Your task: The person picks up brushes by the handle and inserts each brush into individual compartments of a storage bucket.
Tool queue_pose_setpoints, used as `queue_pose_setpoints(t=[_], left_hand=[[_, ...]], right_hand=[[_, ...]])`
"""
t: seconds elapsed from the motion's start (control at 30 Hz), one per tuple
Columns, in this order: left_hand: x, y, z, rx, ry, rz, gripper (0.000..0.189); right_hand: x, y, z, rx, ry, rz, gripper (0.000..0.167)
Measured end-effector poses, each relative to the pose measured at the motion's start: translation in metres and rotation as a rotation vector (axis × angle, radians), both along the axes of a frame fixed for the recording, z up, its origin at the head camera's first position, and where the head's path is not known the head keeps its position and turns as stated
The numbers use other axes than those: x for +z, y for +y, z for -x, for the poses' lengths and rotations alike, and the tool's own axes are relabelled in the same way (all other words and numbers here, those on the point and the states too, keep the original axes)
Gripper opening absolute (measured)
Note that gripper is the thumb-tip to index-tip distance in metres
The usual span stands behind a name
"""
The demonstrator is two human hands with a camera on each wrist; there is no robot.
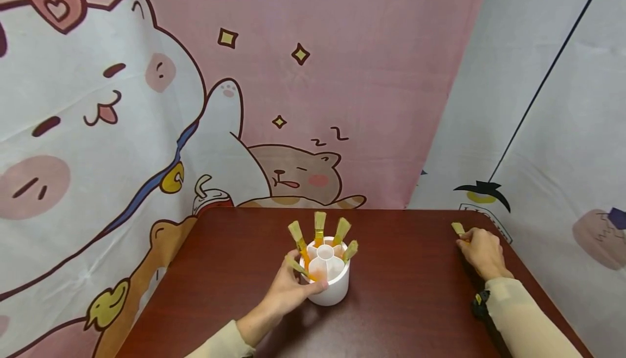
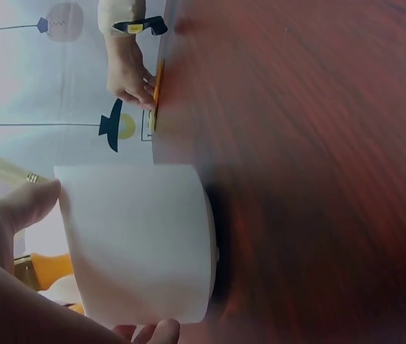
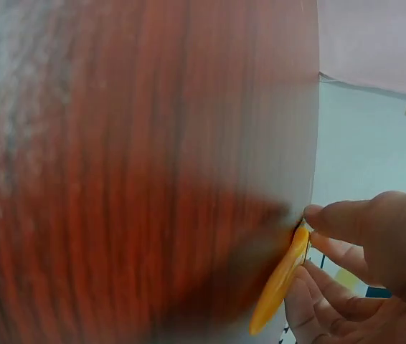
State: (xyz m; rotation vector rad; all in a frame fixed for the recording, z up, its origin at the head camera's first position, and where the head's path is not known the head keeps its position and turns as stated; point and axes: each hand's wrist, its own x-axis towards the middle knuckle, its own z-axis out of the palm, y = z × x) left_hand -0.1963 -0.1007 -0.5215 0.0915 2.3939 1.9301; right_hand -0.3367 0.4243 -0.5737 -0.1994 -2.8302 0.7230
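A white round brush holder [image 1: 332,293] with petal-shaped compartments stands upright on the table. Several paintbrushes [image 1: 320,222] with pale bristles and orange handles lean outward in it. My left hand [image 1: 288,287] grips the holder from its left side, thumb at the near rim and fingers round the wall, as the left wrist view shows. At the table's far right, my right hand [image 1: 483,250] pinches another paintbrush [image 3: 282,283] by its orange handle, close over the tabletop. Its bristles [image 1: 458,228] point away from me, to the upper left in the head view.
The dark red wooden table [image 1: 401,282] reaches to a fabric backdrop [image 1: 381,86] with cartoon cats behind it. A pale grey cloth [image 1: 552,130] hangs along the right side. A black band with a small device [image 1: 481,303] sits on my right wrist.
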Motion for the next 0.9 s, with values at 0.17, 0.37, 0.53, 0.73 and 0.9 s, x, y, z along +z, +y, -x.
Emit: queue_pose_setpoints(t=[0.17,0.37,0.53,0.73,0.9], left_hand=[[-0.0008,-0.0043,0.0033,-0.043,-0.01,-0.002,0.089],[-0.001,-0.0066,0.007,-0.066,-0.005,-0.003,0.093],[-0.0005,-0.0065,0.007,-0.065,-0.015,0.007,0.095],[-0.0017,-0.0068,0.0071,-0.059,-0.027,-0.007,0.097],[-0.0028,-0.0075,0.0069,-0.053,-0.024,-0.002,0.097]], right_hand=[[-0.0008,-0.0001,0.0009,-0.004,-0.006,-0.003,0.03],[0.0023,-0.0013,0.0007,0.01,0.025,-0.015,0.041],[0.0023,-0.0022,-0.0009,0.003,0.014,-0.008,0.035],[0.0018,-0.0057,-0.004,0.009,0.03,0.007,0.033],[0.001,-0.0098,-0.004,0.016,0.053,0.021,0.032]])
